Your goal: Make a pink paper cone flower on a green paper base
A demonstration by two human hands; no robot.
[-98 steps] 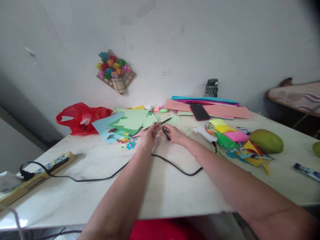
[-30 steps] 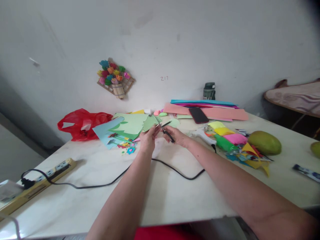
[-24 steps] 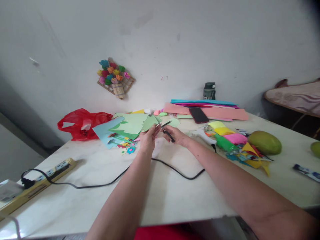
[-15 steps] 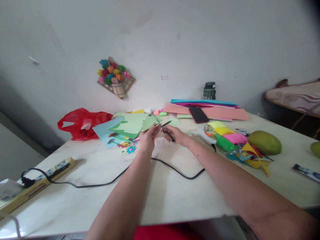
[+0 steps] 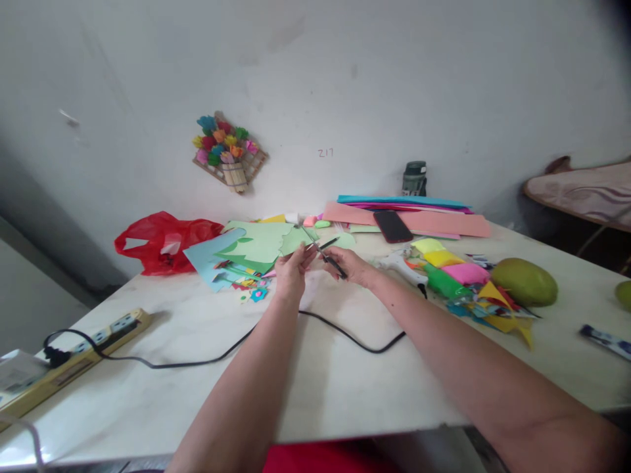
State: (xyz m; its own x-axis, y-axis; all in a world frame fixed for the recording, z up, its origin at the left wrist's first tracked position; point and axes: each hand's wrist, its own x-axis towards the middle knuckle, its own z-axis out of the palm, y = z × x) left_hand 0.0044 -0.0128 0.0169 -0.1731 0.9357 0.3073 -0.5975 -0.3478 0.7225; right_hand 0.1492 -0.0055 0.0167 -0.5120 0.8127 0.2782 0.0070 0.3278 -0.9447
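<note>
Over the middle of the table, my left hand [image 5: 292, 268] pinches a light green paper piece [image 5: 294, 240] with a jagged edge. My right hand [image 5: 349, 265] grips scissors [image 5: 335, 265] by their dark handle, the blades pointing up and left beside the paper. A thin dark stick-like thing [image 5: 329, 242] also shows between the hands; whether it is part of the scissors I cannot tell. Left of my hands lie a larger light green sheet [image 5: 261, 240], a light blue sheet [image 5: 201, 255] and a small blue paper flower [image 5: 259, 295].
A glue gun [image 5: 405, 268] lies to the right, its black cord [image 5: 197, 364] crossing the table to a power strip [image 5: 93, 345]. Coloured clay packs [image 5: 446, 281], paper scraps and a green fruit [image 5: 524, 282] sit farther right. A phone [image 5: 392, 226] rests on stacked paper; a red bag [image 5: 165, 246] is left.
The whole view has shifted very slightly. My hands keep almost the same position, with the scissors and green paper still held.
</note>
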